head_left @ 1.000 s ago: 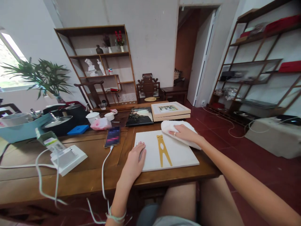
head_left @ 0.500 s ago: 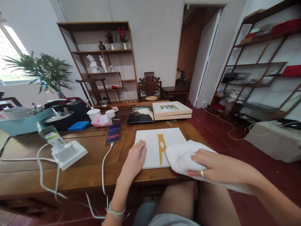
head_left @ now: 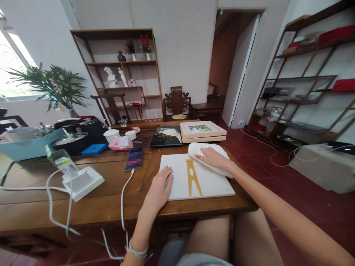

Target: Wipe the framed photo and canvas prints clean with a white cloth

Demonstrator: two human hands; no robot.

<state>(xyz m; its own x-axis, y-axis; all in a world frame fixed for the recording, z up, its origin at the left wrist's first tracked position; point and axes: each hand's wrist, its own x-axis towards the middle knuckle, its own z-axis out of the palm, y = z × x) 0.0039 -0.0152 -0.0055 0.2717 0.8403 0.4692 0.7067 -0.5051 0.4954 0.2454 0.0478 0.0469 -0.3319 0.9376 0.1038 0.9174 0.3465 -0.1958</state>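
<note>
A white canvas board (head_left: 210, 181) with a yellow clothespin-like figure (head_left: 191, 176) painted on it lies flat at the near edge of the wooden table (head_left: 83, 207). My left hand (head_left: 159, 188) rests flat on the board's left edge, fingers stretched out. My right hand (head_left: 212, 157) presses a white cloth (head_left: 199, 149) onto the board's far right corner, fingers curled over the cloth.
A phone (head_left: 134, 159) on a white cable lies left of the board. Behind the board sit a dark picture (head_left: 166, 136) and stacked framed pictures (head_left: 201, 131). White boxes (head_left: 83, 181), pots (head_left: 70, 142) and a blue tray (head_left: 27, 146) stand to the left. Shelves line the walls.
My right hand swept the cloth from the board's far corner down to its near right edge, then back up to the far corner. My left hand stayed on the board's left edge.
</note>
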